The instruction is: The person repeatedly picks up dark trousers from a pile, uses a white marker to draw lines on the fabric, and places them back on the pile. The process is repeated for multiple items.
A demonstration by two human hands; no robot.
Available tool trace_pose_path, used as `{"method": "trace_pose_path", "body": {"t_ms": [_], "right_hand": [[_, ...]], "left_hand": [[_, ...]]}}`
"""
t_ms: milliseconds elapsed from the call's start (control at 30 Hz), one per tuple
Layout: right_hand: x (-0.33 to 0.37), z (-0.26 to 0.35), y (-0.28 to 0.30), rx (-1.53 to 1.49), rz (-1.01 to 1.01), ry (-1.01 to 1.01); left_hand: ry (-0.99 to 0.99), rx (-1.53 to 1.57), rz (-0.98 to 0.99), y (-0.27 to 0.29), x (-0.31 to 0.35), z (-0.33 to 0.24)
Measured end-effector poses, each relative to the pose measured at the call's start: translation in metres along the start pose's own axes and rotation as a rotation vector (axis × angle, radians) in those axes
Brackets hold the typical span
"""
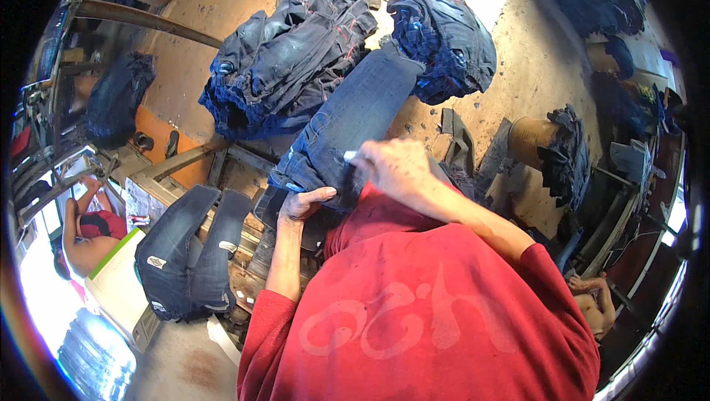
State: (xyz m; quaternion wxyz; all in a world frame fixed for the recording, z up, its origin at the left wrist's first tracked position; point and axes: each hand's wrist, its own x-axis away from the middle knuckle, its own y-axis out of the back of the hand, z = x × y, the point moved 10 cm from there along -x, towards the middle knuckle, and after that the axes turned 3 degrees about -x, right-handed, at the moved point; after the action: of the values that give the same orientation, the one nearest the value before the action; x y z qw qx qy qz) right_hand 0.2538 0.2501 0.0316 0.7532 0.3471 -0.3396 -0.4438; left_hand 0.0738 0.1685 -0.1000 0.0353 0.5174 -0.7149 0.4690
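Note:
A pair of blue jeans lies stretched out in front of me, its near end close to my body and its far end against a bundle of jeans. The near edge of the jeans is gripped by my left hand, thumb on top and the other fingers hidden beneath. Over the right side of the cloth is my right hand, its fingers closed around a small white piece that sticks out to the left. What this piece is I cannot make out.
A large pile of dark jeans sits at the far left on the wooden worktop. Another pair of jeans drapes at my left. Dark cloth hangs on a rounded wooden form at the right. Other people appear at both sides.

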Motion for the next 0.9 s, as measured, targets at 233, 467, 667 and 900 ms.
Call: {"method": "trace_pose_path", "body": {"t_ms": [233, 467, 667, 900], "right_hand": [[-0.032, -0.234, 0.025, -0.413, -0.246, -0.72], [-0.102, -0.299, 0.006, -0.64, -0.381, -0.589], [-0.208, -0.374, 0.069, -0.282, -0.606, -0.584], [-0.369, -0.342, 0.142, -0.151, -0.311, -0.293]], "left_hand": [[0.201, -0.351, -0.198, 0.01, 0.084, -0.004], [0.298, -0.514, -0.403, -0.004, 0.095, 0.013], [-0.071, -0.607, -0.444, -0.079, -0.024, -0.025], [-0.086, -0.342, -0.187, -0.13, -0.162, -0.043]]}}
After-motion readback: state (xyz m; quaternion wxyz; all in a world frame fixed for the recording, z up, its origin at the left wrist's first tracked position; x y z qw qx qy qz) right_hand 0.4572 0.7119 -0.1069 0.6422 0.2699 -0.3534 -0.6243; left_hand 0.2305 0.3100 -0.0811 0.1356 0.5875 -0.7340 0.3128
